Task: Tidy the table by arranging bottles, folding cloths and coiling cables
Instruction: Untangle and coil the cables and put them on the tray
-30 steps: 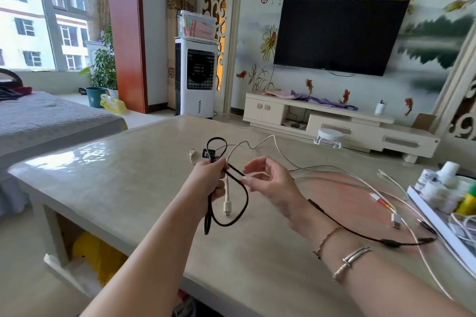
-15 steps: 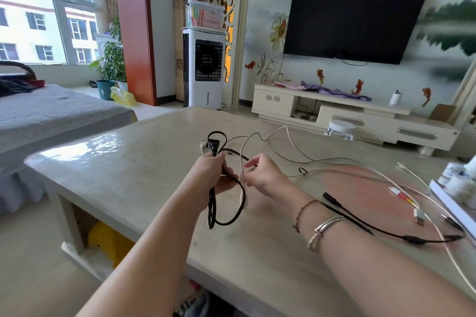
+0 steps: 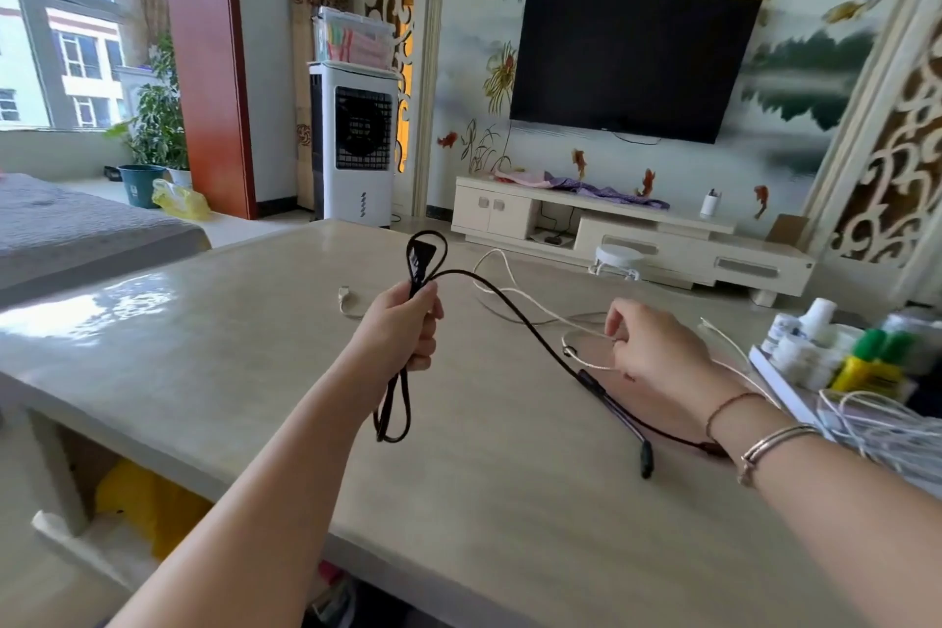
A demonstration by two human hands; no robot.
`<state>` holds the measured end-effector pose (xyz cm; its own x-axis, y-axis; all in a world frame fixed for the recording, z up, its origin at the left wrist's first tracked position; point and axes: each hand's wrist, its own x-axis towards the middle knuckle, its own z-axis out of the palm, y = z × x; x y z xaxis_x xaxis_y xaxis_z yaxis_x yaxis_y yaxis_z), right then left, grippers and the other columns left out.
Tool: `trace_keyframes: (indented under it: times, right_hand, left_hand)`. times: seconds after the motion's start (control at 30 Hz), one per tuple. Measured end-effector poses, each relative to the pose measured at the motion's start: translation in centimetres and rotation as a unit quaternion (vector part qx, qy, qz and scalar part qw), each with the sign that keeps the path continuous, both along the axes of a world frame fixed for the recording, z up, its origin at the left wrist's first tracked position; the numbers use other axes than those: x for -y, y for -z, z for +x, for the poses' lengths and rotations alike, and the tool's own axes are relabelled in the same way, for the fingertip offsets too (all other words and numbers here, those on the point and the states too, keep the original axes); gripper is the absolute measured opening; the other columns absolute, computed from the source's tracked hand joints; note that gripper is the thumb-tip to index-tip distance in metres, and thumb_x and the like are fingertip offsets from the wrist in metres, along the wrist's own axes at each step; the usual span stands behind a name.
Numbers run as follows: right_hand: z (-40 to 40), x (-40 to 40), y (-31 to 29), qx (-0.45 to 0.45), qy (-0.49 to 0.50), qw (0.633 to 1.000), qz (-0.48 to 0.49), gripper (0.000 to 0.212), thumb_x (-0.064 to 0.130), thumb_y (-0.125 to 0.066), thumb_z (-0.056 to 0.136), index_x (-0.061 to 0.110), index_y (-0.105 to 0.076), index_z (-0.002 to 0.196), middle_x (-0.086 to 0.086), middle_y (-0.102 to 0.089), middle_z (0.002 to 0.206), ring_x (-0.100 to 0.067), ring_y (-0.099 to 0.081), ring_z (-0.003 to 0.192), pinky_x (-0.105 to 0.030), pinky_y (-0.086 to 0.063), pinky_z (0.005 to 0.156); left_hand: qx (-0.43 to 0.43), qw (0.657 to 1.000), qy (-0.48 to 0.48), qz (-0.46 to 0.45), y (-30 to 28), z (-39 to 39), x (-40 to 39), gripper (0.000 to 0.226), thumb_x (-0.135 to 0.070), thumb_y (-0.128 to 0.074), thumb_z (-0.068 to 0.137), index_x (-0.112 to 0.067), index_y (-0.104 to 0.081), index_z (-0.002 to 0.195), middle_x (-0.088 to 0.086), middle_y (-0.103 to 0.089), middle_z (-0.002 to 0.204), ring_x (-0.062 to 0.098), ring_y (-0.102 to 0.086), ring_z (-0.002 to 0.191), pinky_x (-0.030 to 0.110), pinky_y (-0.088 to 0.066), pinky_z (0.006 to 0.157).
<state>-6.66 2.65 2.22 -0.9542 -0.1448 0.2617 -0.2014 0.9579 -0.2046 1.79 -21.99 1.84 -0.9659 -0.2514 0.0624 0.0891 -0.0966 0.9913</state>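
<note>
Black cable (image 3: pixel 515 316): partly coiled, loops clamped in left grip (image 3: pixel 402 326), tail trailing rightward across the surface (image 3: pixel 204 347) under the right wrist. White cable (image 3: pixel 535 306): uncoiled, pinched in right grip (image 3: pixel 647 347). Bottles (image 3: pixel 815 337) (right of both grips): unsorted. Cloths: none visible. Judged early.
</note>
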Motion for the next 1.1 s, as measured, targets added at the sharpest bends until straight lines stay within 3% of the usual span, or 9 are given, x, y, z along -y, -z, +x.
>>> trace_keyframes:
  times: [0.13, 0.3, 0.37, 0.43, 0.53, 0.63, 0.9, 1.0, 1.1]
  right_hand:
    - [0.3, -1.0, 1.3, -0.003, 0.016, 0.999, 0.051, 0.023, 0.004, -0.050, 0.082, 0.022, -0.058, 0.094, 0.002, -0.062, 0.098, -0.023, -0.060, 0.090, -0.027, -0.038, 0.063]
    - [0.2, 1.1, 1.6, -0.010, -0.111, 0.983, -0.143, 0.026, 0.009, -0.054, 0.083, 0.021, -0.059, 0.106, 0.002, -0.049, 0.110, -0.016, -0.054, 0.101, -0.032, -0.046, 0.086]
    - [-0.3, 2.3, 2.0, 0.014, -0.152, 0.978, -0.144, 0.036, 0.012, -0.057, 0.085, 0.020, -0.056, 0.120, 0.003, -0.051, 0.118, -0.013, -0.053, 0.106, -0.029, -0.043, 0.091]
    - [-0.9, 3.3, 2.6, 0.032, -0.153, 0.979, -0.130, 0.036, 0.018, -0.061, 0.088, 0.020, -0.055, 0.123, 0.003, -0.056, 0.117, -0.014, -0.053, 0.098, -0.026, -0.041, 0.084]
    - [-1.4, 4.5, 3.2, 0.021, -0.134, 0.976, -0.172, 0.008, 0.020, -0.059, 0.091, 0.022, -0.065, 0.096, 0.003, -0.070, 0.091, -0.016, -0.059, 0.078, -0.031, -0.049, 0.076]
    - [-1.1, 5.2, 2.7, 0.013, -0.162, 0.951, -0.262, 0.018, 0.017, -0.055, 0.093, 0.018, -0.070, 0.084, 0.004, -0.070, 0.068, -0.010, -0.053, 0.055, -0.032, -0.049, 0.061]
    - [2.4, 4.6, -0.9, 0.206, -0.242, 0.805, -0.501, 0.012, 0.012, -0.057, 0.095, 0.007, -0.049, 0.102, -0.019, -0.073, 0.088, -0.017, -0.056, 0.055, -0.021, -0.033, 0.044]
    - [2.8, 4.0, -0.6, 0.198, -0.239, 0.820, -0.481, 0.013, 0.015, -0.065, 0.089, 0.008, -0.055, 0.095, -0.007, -0.074, 0.087, -0.013, -0.056, 0.062, -0.018, -0.036, 0.046]
    - [2.2, 3.9, 0.4, 0.142, -0.197, 0.865, -0.439, 0.014, 0.023, -0.073, 0.083, 0.016, -0.061, 0.082, 0.016, -0.057, 0.062, 0.000, -0.046, 0.055, -0.013, -0.032, 0.052]
  left_hand:
    - [-0.014, 0.999, 0.036, -0.011, -0.1, 0.1, -0.8, 0.031, -0.025, -0.040, 0.102, -0.013, -0.044, 0.074, -0.005, -0.024, 0.051, 0.008, -0.020, 0.039, 0.014, -0.019, 0.039]
    - [-0.017, 0.998, 0.058, 0.009, -0.2, 0.2, -0.8, 0.031, -0.025, -0.040, 0.102, -0.013, -0.044, 0.074, -0.006, -0.024, 0.051, 0.007, -0.020, 0.040, 0.015, -0.019, 0.038]
    - [-0.020, 0.997, 0.075, 0.019, -0.3, 0.4, -0.6, 0.031, -0.026, -0.040, 0.102, -0.014, -0.045, 0.074, -0.005, -0.023, 0.054, 0.007, -0.020, 0.040, 0.016, -0.018, 0.038]
    - [-0.021, 0.995, 0.091, 0.025, -0.4, 0.6, -0.5, 0.031, -0.026, -0.040, 0.102, -0.015, -0.045, 0.074, -0.004, -0.022, 0.056, 0.006, -0.020, 0.040, 0.016, -0.018, 0.039]
    - [-0.023, 0.995, 0.090, 0.031, -0.3, 0.6, -0.3, 0.031, -0.026, -0.040, 0.102, -0.015, -0.045, 0.074, -0.004, -0.021, 0.056, 0.006, -0.020, 0.040, 0.015, -0.018, 0.039]
    - [-0.021, 0.998, 0.054, 0.039, -0.4, 0.3, -0.3, 0.032, -0.027, -0.041, 0.102, -0.014, -0.045, 0.073, -0.005, -0.023, 0.053, 0.008, -0.022, 0.039, 0.016, -0.023, 0.038]
    - [-0.017, 0.999, 0.042, -0.009, 0.4, -0.8, -3.6, 0.024, -0.020, -0.040, 0.101, -0.009, -0.050, 0.082, 0.000, -0.048, 0.055, 0.015, -0.052, 0.050, 0.030, -0.049, 0.062]
    - [-0.006, 0.999, 0.052, 0.007, 0.8, -1.4, -5.0, 0.024, -0.019, -0.039, 0.102, -0.008, -0.051, 0.085, 0.002, -0.052, 0.060, 0.017, -0.059, 0.060, 0.037, -0.054, 0.074]
    - [0.006, 0.997, 0.073, 0.002, 1.0, -2.0, -6.1, 0.022, -0.017, -0.039, 0.101, -0.009, -0.052, 0.086, 0.005, -0.056, 0.070, 0.022, -0.064, 0.072, 0.039, -0.055, 0.080]
